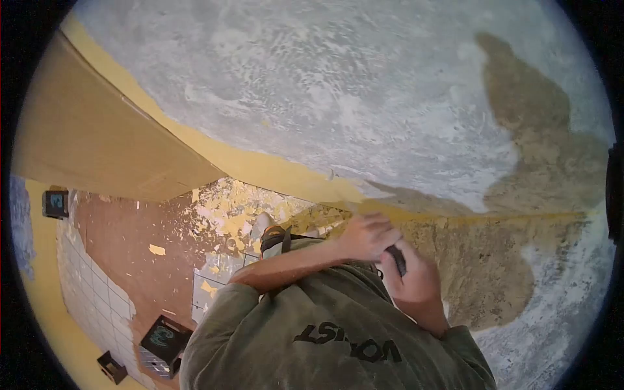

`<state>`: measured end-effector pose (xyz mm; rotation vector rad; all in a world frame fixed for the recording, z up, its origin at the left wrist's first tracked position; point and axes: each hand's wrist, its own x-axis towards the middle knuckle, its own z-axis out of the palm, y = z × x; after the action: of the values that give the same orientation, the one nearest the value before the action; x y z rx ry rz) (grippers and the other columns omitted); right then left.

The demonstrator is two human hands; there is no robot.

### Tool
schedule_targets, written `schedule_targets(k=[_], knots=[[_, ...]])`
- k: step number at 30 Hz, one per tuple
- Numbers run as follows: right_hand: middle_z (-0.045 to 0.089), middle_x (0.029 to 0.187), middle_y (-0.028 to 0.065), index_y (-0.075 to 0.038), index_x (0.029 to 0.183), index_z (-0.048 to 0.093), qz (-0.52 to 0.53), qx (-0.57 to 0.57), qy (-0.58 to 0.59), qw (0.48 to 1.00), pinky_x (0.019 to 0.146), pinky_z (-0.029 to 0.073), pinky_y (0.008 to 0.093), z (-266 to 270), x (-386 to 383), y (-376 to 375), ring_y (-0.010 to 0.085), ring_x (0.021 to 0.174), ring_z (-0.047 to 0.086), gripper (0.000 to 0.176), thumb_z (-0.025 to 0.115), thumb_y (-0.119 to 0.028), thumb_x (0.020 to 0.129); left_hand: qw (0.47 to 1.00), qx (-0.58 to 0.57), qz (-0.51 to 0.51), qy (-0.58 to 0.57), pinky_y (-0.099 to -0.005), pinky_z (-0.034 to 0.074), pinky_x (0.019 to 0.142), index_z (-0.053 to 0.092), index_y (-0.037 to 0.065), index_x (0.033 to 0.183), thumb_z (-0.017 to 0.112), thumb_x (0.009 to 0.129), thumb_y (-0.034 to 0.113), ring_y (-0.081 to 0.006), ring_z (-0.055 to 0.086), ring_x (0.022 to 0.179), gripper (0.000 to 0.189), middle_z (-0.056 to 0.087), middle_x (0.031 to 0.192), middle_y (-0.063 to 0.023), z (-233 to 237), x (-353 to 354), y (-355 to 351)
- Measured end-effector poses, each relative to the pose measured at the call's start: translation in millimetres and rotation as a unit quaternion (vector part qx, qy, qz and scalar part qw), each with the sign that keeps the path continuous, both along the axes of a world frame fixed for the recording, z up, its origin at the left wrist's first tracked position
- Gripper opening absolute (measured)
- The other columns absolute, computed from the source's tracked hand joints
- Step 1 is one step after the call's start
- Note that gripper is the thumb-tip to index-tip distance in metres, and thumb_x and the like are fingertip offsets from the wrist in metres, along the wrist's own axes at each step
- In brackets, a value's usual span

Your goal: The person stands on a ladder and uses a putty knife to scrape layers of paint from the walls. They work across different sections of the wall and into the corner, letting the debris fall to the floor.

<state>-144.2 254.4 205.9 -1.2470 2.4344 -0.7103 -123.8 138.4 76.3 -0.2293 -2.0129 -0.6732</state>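
Note:
My right hand [416, 273] is wrapped round the dark handle [396, 260] of what looks like a scraper. My left hand [369, 238] is closed over the front part of the same tool. Its blurred tip shows just beyond my left fingers, close to a strip of yellow paint [292, 175] on the wall. Above that strip the wall [357, 97] is stripped to rough grey-white, and a small loose flake [331, 175] stands out at the paint's edge. My fingers hide most of the tool.
Yellow paint chips [227, 208] litter the brown floor [156, 227] by my feet. Black crates [166, 338] stand lower left, and another dark box [55, 203] is at far left. A tan panel [97, 130] rises at upper left. Bare brownish wall [474, 266] lies to my right.

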Motion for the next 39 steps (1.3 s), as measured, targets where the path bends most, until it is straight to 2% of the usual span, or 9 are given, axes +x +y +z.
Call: schedule_targets(k=[5, 13, 15, 17, 24, 26, 30, 34, 39], knots=[[0.059, 0.070, 0.0167, -0.009, 0.098, 0.050, -0.036, 0.026, 0.039, 0.998, 0.057, 0.045, 0.0463, -71.8, -24.7, -39.9, 0.0368, 0.064, 0.058, 0.022, 0.049, -0.025, 0.084, 0.997, 0.075, -0.009, -0.033, -0.0331, 0.039, 0.048, 0.052, 0.011, 0.068, 0.057, 0.057, 0.033, -0.0208, 0.048, 0.051, 0.026, 0.044, 0.056, -0.0032, -105.3, -31.6, -30.2], [0.058, 0.073, 0.0195, -0.002, 0.093, 0.047, -0.066, -0.033, 0.033, 0.997, 0.057, 0.047, 0.0439, -31.3, -16.2, 10.1, 0.0354, 0.063, 0.059, 0.029, 0.047, -0.029, 0.085, 0.985, 0.013, -0.007, 0.173, -0.0332, 0.041, 0.046, 0.056, 0.011, 0.072, 0.058, 0.056, 0.028, -0.0208, 0.052, 0.053, 0.024, 0.046, 0.056, -0.0026, -33.6, -52.8, 20.3], [0.059, 0.072, 0.0192, -0.001, 0.094, 0.047, -0.090, -0.083, 0.077, 0.989, 0.057, 0.048, 0.0424, -57.5, -26.2, 0.4, 0.0351, 0.062, 0.059, 0.030, 0.047, -0.030, 0.085, 0.990, 0.045, -0.129, 0.034, -0.0342, 0.042, 0.047, 0.055, 0.009, 0.069, 0.057, 0.056, 0.024, -0.0224, 0.054, 0.056, 0.020, 0.050, 0.059, -0.0047, -58.8, -48.4, -1.0], [0.060, 0.076, 0.0183, -0.006, 0.102, 0.051, -0.055, 0.137, 0.047, 0.988, 0.059, 0.047, 0.0429, -111.1, -51.9, -13.2, 0.0359, 0.066, 0.059, 0.026, 0.053, -0.024, 0.083, 0.991, 0.066, -0.019, -0.112, -0.0358, 0.042, 0.047, 0.052, 0.008, 0.066, 0.058, 0.057, 0.023, -0.0252, 0.054, 0.058, 0.019, 0.051, 0.060, -0.0070, -120.4, -53.3, -4.2], [0.061, 0.076, 0.0189, -0.004, 0.109, 0.045, -0.210, 0.002, -0.045, 0.977, 0.050, 0.045, 0.0412, -111.3, -29.7, 56.3, 0.0308, 0.059, 0.059, 0.034, 0.054, -0.021, 0.082, 0.977, 0.045, -0.138, -0.159, -0.0392, 0.040, 0.053, 0.049, 0.005, 0.070, 0.060, 0.054, 0.018, -0.0296, 0.051, 0.061, 0.023, 0.049, 0.061, -0.0108, -85.3, -46.3, 45.0], [0.060, 0.074, 0.0119, -0.007, 0.109, 0.045, -0.335, -0.104, -0.466, 0.812, 0.043, 0.040, 0.0312, -115.5, -38.8, 75.7, 0.0185, 0.053, 0.055, 0.031, 0.054, -0.018, 0.082, 0.966, 0.019, -0.173, -0.190, -0.0400, 0.040, 0.055, 0.049, 0.005, 0.071, 0.060, 0.054, 0.016, -0.0302, 0.051, 0.063, 0.023, 0.050, 0.062, -0.0112, -74.0, -43.2, 58.6], [0.053, 0.070, 0.0056, -0.003, 0.108, 0.045, -0.370, -0.283, -0.701, 0.540, 0.042, 0.040, 0.0241, -113.2, -38.9, 113.1, 0.0106, 0.052, 0.049, 0.031, 0.055, -0.013, 0.081, 0.926, -0.011, -0.263, -0.271, -0.0435, 0.040, 0.071, 0.051, 0.005, 0.083, 0.063, 0.052, 0.010, -0.0333, 0.051, 0.080, 0.034, 0.051, 0.075, -0.0137, -64.0, -44.7, 77.0], [0.051, 0.069, 0.0045, -0.003, 0.108, 0.046, -0.402, -0.314, -0.722, 0.467, 0.043, 0.041, 0.0249, -134.4, -23.7, 128.6, 0.0117, 0.054, 0.049, 0.029, 0.054, -0.012, 0.082, 0.886, -0.078, -0.366, -0.274, -0.0454, 0.036, 0.091, 0.050, 0.003, 0.098, 0.062, 0.057, 0.006, -0.0350, 0.046, 0.099, 0.043, 0.048, 0.096, -0.0158, -57.7, -56.4, 86.8], [0.049, 0.073, 0.0050, -0.003, 0.112, 0.045, -0.527, -0.283, -0.534, 0.597, 0.050, 0.043, 0.0266, -141.8, -21.8, 142.8, 0.0121, 0.058, 0.047, 0.032, 0.055, -0.013, 0.083, 0.868, 0.008, -0.335, -0.365, -0.0445, 0.032, 0.097, 0.041, 0.005, 0.113, 0.058, 0.071, 0.004, -0.0345, 0.043, 0.111, 0.045, 0.045, 0.110, -0.0155, -30.5, -69.8, 87.7]])
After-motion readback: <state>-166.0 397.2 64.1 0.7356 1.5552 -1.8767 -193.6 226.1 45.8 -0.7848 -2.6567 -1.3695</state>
